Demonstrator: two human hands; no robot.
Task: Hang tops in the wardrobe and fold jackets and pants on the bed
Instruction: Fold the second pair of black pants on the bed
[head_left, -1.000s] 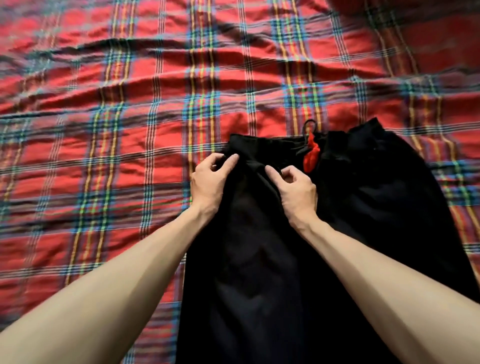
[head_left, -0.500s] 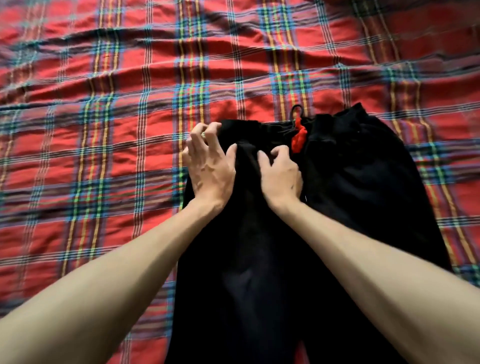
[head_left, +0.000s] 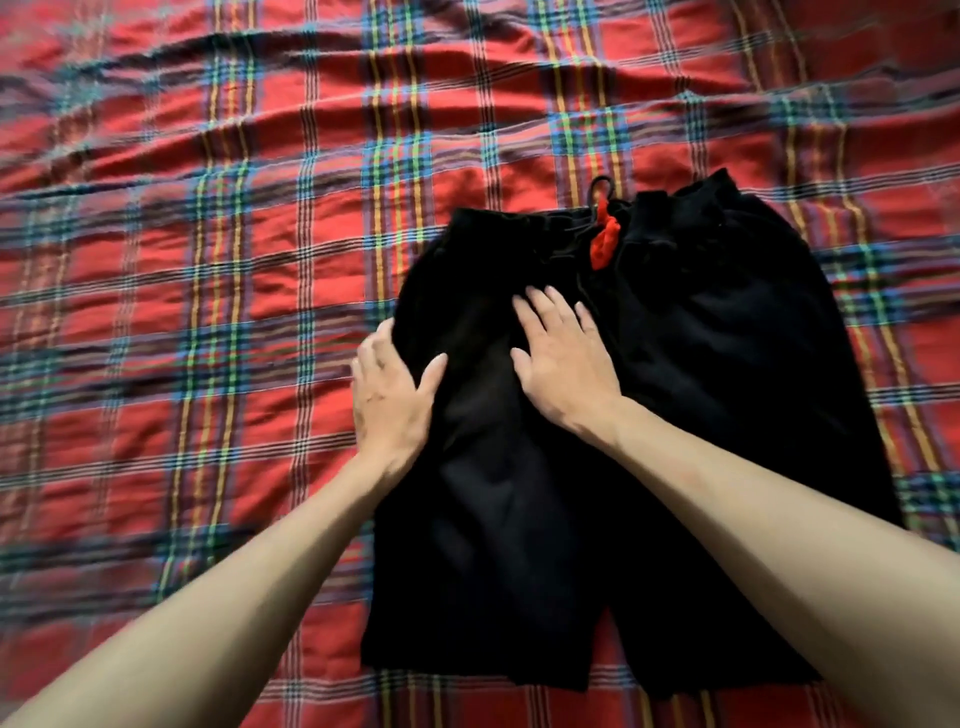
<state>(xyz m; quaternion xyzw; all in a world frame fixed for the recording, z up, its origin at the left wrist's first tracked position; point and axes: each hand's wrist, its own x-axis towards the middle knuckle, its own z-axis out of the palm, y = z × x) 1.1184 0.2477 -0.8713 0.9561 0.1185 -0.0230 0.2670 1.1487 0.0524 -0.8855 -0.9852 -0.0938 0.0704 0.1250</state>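
Pants (head_left: 701, 415) lie flat on the plaid bed (head_left: 208, 260), right of its middle, waistband toward the far side, legs toward you. Red cord (head_left: 604, 244) at the waistband. Your left hand (head_left: 389, 400) grips the pants' left edge: thumb on top, fingers curled under the cloth. Your right hand (head_left: 566, 364) presses flat below the waistband, fingers spread.

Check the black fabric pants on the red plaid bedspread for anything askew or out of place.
The black fabric pants lie fairly flat, but at the waistband a red fabric strip sticks out in a bunch and a thin black cord loop pokes onto the wrinkled red plaid bedspread.
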